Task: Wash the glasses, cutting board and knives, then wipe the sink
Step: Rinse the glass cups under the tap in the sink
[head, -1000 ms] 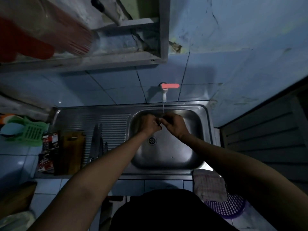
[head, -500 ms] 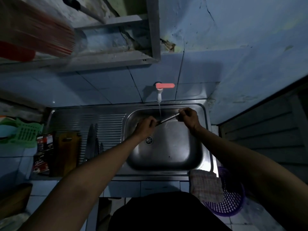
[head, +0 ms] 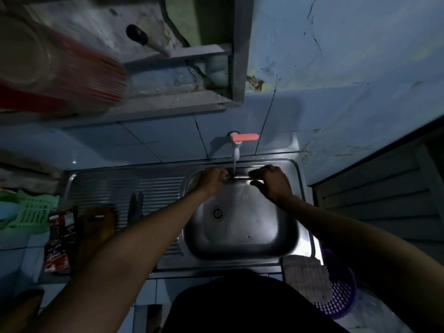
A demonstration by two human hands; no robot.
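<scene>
The steel sink point(head: 242, 246) lay below a tiled wall point(head: 168, 140), its ribbed drainboard point(head: 153, 188) to the left. A wooden board point(head: 96, 227) and two knives point(head: 134, 207) rested on that drainboard. A checked cloth point(head: 305, 277) hung over the sink's front right corner. The left hand point(head: 211, 180) and right hand point(head: 271, 182) were held apart over the basin, each gripping one end of a knife point(head: 239, 177) lying level between them. Water fell from the tap point(head: 236, 150) onto its blade.
</scene>
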